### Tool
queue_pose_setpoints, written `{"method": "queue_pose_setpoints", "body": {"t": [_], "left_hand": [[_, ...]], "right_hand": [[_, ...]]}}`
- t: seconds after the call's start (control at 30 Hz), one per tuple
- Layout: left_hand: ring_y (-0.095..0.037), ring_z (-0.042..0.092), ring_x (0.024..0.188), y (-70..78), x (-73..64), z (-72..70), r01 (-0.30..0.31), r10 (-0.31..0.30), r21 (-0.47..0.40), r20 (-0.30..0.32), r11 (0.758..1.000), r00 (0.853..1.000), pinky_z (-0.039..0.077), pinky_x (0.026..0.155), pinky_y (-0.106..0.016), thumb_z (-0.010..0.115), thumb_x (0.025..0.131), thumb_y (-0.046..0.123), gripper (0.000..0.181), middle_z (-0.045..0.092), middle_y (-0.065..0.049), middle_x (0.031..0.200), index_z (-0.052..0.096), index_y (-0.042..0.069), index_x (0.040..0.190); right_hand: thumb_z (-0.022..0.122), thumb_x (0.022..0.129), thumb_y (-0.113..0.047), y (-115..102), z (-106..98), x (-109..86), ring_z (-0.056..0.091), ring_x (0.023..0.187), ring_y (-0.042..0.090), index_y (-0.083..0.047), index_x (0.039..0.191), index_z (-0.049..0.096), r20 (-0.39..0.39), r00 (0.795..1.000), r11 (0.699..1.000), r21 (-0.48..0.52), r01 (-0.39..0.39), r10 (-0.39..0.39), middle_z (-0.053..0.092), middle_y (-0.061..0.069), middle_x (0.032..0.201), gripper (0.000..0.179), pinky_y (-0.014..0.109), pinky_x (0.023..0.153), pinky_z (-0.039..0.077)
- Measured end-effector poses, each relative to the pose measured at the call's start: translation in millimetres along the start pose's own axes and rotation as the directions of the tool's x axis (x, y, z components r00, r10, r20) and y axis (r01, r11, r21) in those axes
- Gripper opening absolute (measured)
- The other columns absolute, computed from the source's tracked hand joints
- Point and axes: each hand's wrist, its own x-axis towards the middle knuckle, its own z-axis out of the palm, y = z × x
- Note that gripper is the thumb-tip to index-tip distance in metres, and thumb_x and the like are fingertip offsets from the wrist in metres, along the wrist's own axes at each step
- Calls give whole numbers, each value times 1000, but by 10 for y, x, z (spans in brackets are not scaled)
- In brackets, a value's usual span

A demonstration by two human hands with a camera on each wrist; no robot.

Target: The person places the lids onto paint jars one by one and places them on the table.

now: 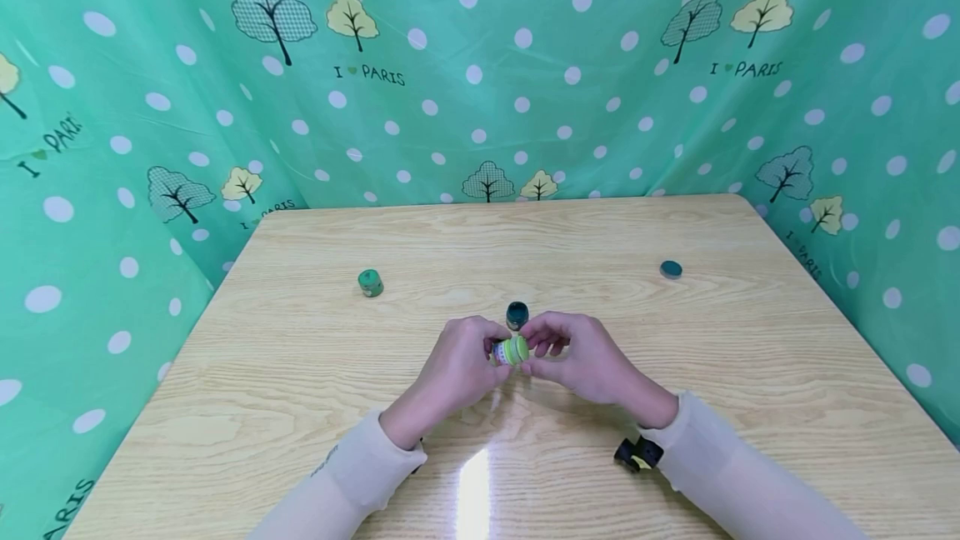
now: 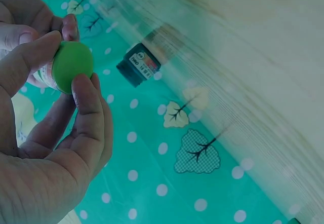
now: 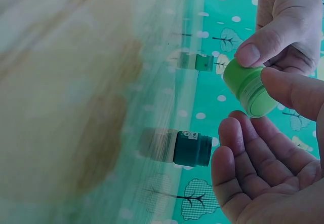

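"As we look down from the head camera, what does the left hand [image 1: 465, 357] have?"

"We note a small lime-green cylindrical jar with a white printed label [image 1: 513, 350]. Thumb and fingers pinch it from both sides; the grip is closed around it."

"Where does the jar sit?"

"Between the two hands, tipped onto its side and raised above the pale wood-grain tabletop [image 1: 300, 357]. One green end faces the right hand."

"And the right hand [image 1: 581, 357]?"

"Its grip is loose: thumb up by the jar's rim, fingers relaxed and gently curved below, with a gap between in the right wrist view. Whether the fingertips press the rim, we cannot tell."

"Anything beside them?"

"Just beyond the hands we log a dark-teal round jar with a pale label [image 1: 517, 315], upright, its top uncovered. Well off to the right lies a flat, round dark-teal lid [image 1: 671, 269]. To the left we have a short green cylindrical jar [image 1: 371, 282], upright."

"Backdrop?"

"Green fabric curtain with white dots and printed trees [image 1: 442, 107], hung behind and at both sides. Off-white sleeves [image 1: 360, 461] cover our person's forearms."
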Motion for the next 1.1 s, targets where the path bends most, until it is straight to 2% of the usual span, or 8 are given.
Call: {"method": "queue_pose_setpoints", "body": {"t": [0.43,0.73,1.1], "left_hand": [[-11,59,68,-2,-3,3,-10,10,6,-6,1000,1000,51,58,-20,87,76,-1,26,73,-3,86,79,2,100],[-10,58,68,-2,-3,2,11,-11,-4,10,1000,1000,51,58,-20,86,77,-1,25,72,-2,85,78,2,101],[-8,58,69,12,-6,-4,25,-24,-8,21,1000,999,51,58,-20,85,77,-1,27,71,-2,86,78,1,104]], "right_hand": [[86,83,-11,12,1,-4,64,83,12,-14,110,72,3,1000,1000,-10,9,-9,71,-7,96,30,33,74,55],[86,83,-12,25,9,3,64,83,12,-13,109,72,10,1000,1000,-10,9,-9,70,-7,96,29,31,73,55],[84,87,-27,30,2,8,63,79,13,-14,100,73,25,999,999,-18,-29,30,69,-7,86,22,27,68,53]]}}
